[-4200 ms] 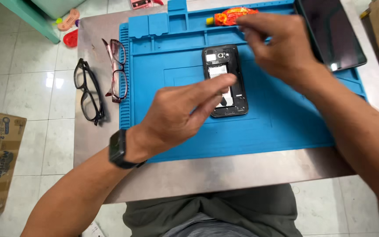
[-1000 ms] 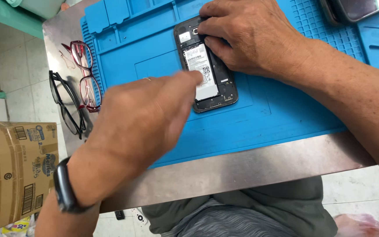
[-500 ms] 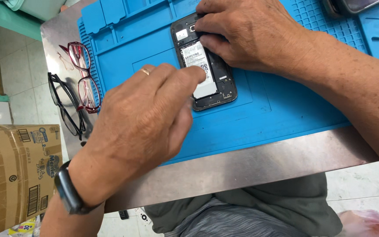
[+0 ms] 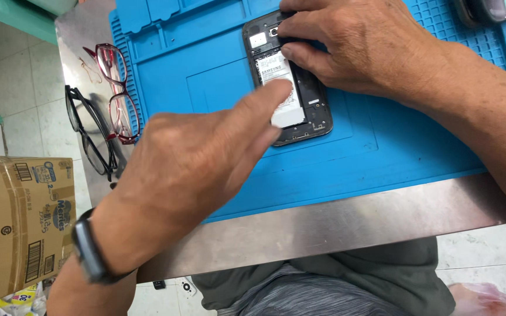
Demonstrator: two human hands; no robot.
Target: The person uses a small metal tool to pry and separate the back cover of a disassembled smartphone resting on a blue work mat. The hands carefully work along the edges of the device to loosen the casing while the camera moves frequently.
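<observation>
A black phone (image 4: pixel 314 114) lies face down with its back cover off on the blue work mat (image 4: pixel 382 146). A white battery (image 4: pixel 282 105) sits in its bay. My left hand (image 4: pixel 194 169) reaches over the mat with one extended fingertip pressing on the battery's left side. My right hand (image 4: pixel 358 47) rests on the phone's upper right edge, fingers curled against the frame beside the battery. A dark watch is on my left wrist.
Red-framed glasses (image 4: pixel 115 93) and black-framed glasses (image 4: pixel 86 131) lie on the steel table (image 4: pixel 346 222) left of the mat. A cardboard box (image 4: pixel 19 222) stands on the floor at left. Another dark device (image 4: pixel 493 9) is at the top right.
My left hand has gone from lying flat over the mat to one extended finger on the battery. My right hand stays on the phone. The view shifted slightly.
</observation>
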